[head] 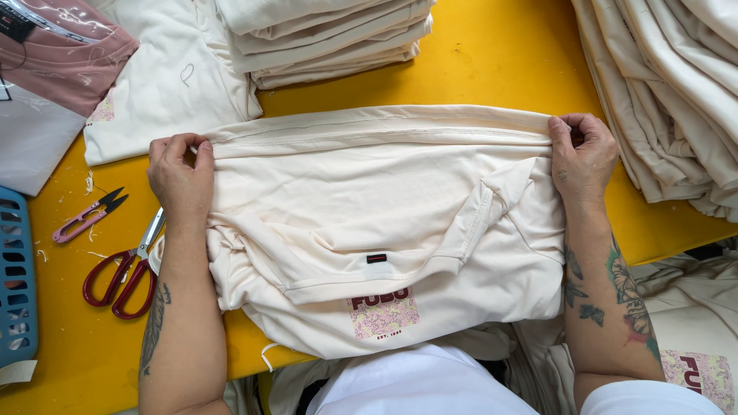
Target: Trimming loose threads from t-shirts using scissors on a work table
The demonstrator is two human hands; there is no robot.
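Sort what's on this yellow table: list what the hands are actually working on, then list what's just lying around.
In hand:
- cream T-shirt, gripped at its far folded edge by the left hand and right hand

Lying about:
- red-handled scissors
- pink thread snips
- folded cream stacks and
- pink bagged shirt
- blue basket
- yellow table

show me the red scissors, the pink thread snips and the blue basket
red scissors (123,278), head view, on the red handle loops
pink thread snips (86,217), head view, mid body
blue basket (15,277), head view, on its slotted wall
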